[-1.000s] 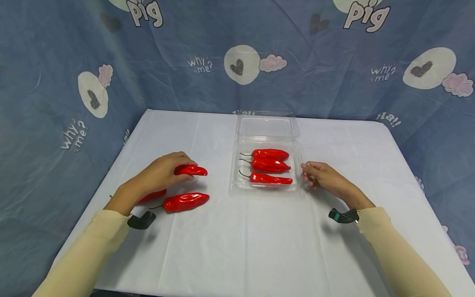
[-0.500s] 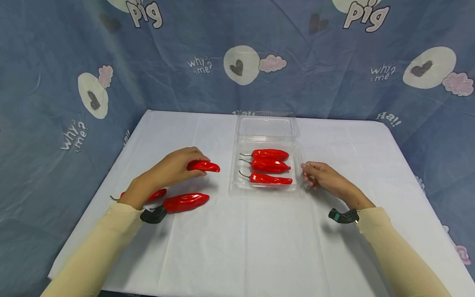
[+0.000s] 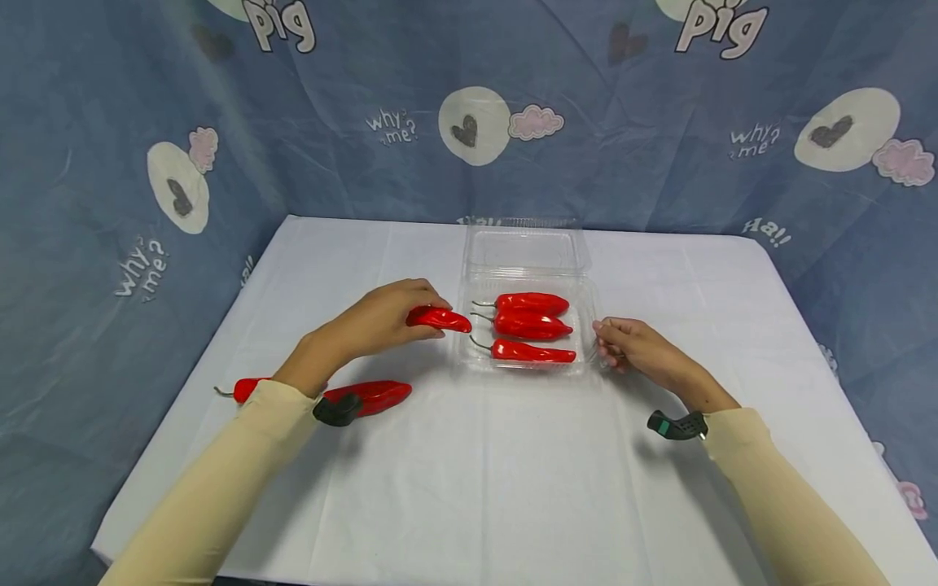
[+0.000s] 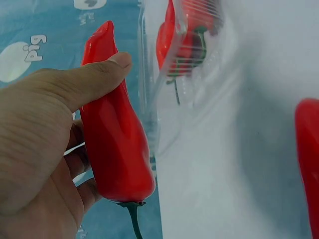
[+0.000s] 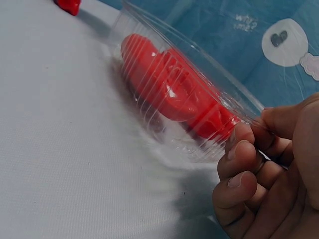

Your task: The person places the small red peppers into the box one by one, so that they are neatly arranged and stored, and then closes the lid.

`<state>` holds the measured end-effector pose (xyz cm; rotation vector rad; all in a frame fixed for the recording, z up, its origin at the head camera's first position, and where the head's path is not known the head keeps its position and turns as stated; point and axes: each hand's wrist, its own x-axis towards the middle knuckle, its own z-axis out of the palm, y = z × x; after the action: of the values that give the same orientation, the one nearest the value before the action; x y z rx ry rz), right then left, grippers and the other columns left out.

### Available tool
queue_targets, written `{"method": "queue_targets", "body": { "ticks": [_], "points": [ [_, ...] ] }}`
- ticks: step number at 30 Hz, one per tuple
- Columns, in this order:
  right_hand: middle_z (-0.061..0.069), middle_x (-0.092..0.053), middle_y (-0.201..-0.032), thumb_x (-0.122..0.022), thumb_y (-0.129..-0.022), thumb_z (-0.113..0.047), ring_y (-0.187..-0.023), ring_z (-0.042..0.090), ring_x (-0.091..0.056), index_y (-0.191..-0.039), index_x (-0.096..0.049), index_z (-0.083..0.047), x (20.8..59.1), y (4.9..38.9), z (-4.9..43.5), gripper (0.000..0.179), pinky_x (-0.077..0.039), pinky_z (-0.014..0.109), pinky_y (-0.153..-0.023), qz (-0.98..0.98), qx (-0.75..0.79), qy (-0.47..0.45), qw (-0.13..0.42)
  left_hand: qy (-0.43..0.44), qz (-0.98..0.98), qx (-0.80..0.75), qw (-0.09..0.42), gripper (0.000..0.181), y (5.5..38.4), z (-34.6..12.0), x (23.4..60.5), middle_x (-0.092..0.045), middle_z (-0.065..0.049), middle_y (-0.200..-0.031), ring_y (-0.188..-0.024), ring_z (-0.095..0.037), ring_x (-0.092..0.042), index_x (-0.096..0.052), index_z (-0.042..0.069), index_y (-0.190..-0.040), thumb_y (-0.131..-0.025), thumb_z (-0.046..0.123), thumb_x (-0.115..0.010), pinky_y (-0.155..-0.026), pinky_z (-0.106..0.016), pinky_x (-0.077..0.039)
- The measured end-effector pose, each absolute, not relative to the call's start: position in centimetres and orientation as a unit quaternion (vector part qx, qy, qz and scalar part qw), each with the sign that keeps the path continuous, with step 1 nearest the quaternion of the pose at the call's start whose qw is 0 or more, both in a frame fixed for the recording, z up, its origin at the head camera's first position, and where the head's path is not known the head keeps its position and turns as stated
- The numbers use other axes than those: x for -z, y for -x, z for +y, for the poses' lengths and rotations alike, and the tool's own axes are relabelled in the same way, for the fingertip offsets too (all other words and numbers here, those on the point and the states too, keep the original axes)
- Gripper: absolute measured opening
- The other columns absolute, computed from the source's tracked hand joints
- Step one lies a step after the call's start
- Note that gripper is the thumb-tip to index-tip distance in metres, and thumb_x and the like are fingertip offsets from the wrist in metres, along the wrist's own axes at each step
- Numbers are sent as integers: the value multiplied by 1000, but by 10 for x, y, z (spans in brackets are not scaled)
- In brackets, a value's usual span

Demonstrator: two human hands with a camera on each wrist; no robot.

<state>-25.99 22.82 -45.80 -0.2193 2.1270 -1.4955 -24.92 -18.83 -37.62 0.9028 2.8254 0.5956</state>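
Observation:
My left hand (image 3: 392,319) grips a red chili pepper (image 3: 440,318) above the table, just left of a clear plastic clamshell box (image 3: 469,285). In the left wrist view the thumb lies across this pepper (image 4: 117,149), its green stem pointing down. Three red peppers lie side by side in the box, the nearest pepper (image 3: 533,352) with its stem to the left. At the box's right rim my right hand (image 3: 637,346) pinches the plastic edge between thumb and forefinger; the right wrist view shows the box's ribbed wall (image 5: 144,64) close by.
Two more peppers lie on the white tablecloth (image 3: 440,488) at left: one pepper (image 3: 377,396) partly behind the left wrist strap, another pepper (image 3: 249,388) partly behind the forearm. The box's lid (image 3: 526,248) lies folded back. A patterned blue cloth (image 3: 352,179) hangs behind.
My left hand has carried its pepper rightward and slightly away from me, from over the left side to the box's left edge. The right hand stays at the rim.

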Motion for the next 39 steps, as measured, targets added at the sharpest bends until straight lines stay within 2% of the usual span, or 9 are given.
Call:
{"method": "queue_targets", "body": {
  "ticks": [10,21,28,39],
  "points": [
    [5,-52,-76,-46,-109,-30,-67,15,-50,-93,-51,-2,459,260,227,32,-42,27,-59,786,555,80,260,-318,925,-197,62,42,256,-163,373,-64,8,-110,-95,-11,-57,-71,22,-125,-87,37,-80,-84,-29,-53],
    [5,-52,-77,-46,-109,-32,-67,15,-50,-94,-50,-1,457,260,227,34,-41,27,-58,782,559,77,266,-346,914,-201,66,43,260,-130,365,-64,6,-111,-98,-11,-57,-70,19,-127,-87,34,-80,-85,-30,-54],
    [5,-52,-77,-48,-108,-36,-67,15,-49,-94,-51,-2,461,262,230,37,-41,27,-58,783,559,83,262,-350,912,-203,70,43,267,-115,367,-63,8,-110,-97,-9,-57,-70,20,-126,-87,35,-81,-82,-26,-54],
    [6,-52,-77,-45,-109,-30,-67,16,-49,-94,-51,-1,460,263,230,33,-41,27,-58,788,552,87,259,-346,915,-198,65,41,274,-99,369,-63,5,-110,-95,-10,-57,-71,17,-125,-87,29,-81,-82,-25,-53]
  ]
}}
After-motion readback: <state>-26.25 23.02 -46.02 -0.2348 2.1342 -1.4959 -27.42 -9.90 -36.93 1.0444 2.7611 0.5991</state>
